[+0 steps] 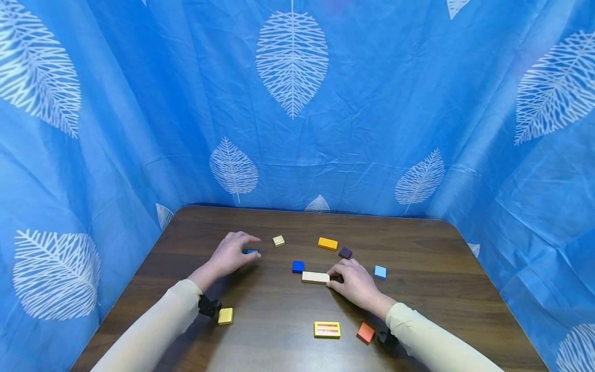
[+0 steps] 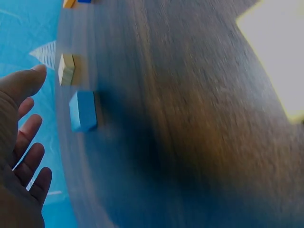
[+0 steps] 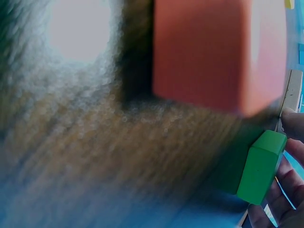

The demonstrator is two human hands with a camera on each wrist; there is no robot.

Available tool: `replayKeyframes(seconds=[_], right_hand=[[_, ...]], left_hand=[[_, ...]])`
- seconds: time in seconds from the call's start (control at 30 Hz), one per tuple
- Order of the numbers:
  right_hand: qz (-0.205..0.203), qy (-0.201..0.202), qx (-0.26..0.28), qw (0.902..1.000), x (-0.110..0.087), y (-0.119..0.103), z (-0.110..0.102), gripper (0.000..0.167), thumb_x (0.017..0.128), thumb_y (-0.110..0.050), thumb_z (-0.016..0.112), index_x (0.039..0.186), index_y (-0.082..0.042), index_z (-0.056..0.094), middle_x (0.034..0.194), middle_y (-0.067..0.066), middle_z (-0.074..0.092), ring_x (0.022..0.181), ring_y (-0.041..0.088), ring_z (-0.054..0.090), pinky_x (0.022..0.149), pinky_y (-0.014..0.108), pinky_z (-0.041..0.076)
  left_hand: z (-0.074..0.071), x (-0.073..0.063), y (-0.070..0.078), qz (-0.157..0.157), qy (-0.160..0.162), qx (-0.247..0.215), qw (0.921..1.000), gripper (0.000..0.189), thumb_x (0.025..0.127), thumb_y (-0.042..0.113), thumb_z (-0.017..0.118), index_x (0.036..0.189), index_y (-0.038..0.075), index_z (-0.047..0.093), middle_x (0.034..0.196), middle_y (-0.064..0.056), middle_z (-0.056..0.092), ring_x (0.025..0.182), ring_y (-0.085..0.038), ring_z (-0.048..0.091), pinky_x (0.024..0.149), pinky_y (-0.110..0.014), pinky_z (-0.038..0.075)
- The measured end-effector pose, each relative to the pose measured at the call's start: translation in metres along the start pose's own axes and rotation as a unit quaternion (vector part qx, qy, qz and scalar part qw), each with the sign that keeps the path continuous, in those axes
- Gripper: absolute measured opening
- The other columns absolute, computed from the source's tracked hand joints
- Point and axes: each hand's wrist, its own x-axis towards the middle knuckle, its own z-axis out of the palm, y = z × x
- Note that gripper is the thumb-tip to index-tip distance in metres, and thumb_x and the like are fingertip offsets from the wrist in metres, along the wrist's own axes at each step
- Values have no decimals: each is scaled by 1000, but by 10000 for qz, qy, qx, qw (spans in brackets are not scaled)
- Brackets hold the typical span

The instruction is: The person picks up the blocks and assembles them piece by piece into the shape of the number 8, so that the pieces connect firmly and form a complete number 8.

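Note:
My left hand [image 1: 231,253] hovers around a blue block [image 2: 83,111], its thumb and fingers spread apart. In the left wrist view a gap shows between that hand and the block. My right hand [image 1: 355,283] pinches the right end of a long pale wooden block [image 1: 315,278] between thumb and forefinger; the block lies flat on the table. Touching or nearly touching its upper left corner is a dark blue block [image 1: 298,266]. Close under the right palm sits a green block [image 3: 261,166], hidden by the hand in the head view.
On the brown table [image 1: 269,299] lie a small cream block [image 1: 278,241], an orange block [image 1: 327,244], a dark purple block [image 1: 345,252] and a light blue block [image 1: 380,272]. Nearer are yellow blocks [image 1: 225,316] and a red-orange block [image 1: 365,333] by the right wrist. Blue curtains surround the table.

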Motion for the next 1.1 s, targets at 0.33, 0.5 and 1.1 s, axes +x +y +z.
replayKeyframes(seconds=[0.33, 0.5, 1.1], right_hand=[[2, -7, -1, 10000, 0, 1, 0, 17, 86, -30, 84, 100, -23, 76, 96, -11, 63, 95, 15, 53, 87, 41, 47], [10, 7, 44, 10000, -1, 0, 0, 17, 86, -29, 84, 99, -22, 76, 95, -11, 63, 94, 15, 53, 87, 41, 47], [21, -4, 10, 10000, 1, 2, 2, 16, 87, -30, 84, 99, -23, 76, 94, -13, 63, 94, 14, 53, 85, 40, 47]], left_hand=[[-5, -2, -13, -124, -116, 43, 9998, 44, 92, 30, 78, 132, 12, 69, 128, -12, 64, 123, -37, 50, 103, -57, 39], [-3, -3, -21, -236, -240, -14, 9994, 43, 93, 30, 78, 131, 13, 70, 128, -11, 64, 122, -36, 49, 103, -57, 39], [5, -3, -39, -395, -322, 34, 9987, 35, 92, 28, 79, 122, 13, 73, 126, -11, 65, 122, -36, 49, 104, -57, 40]])
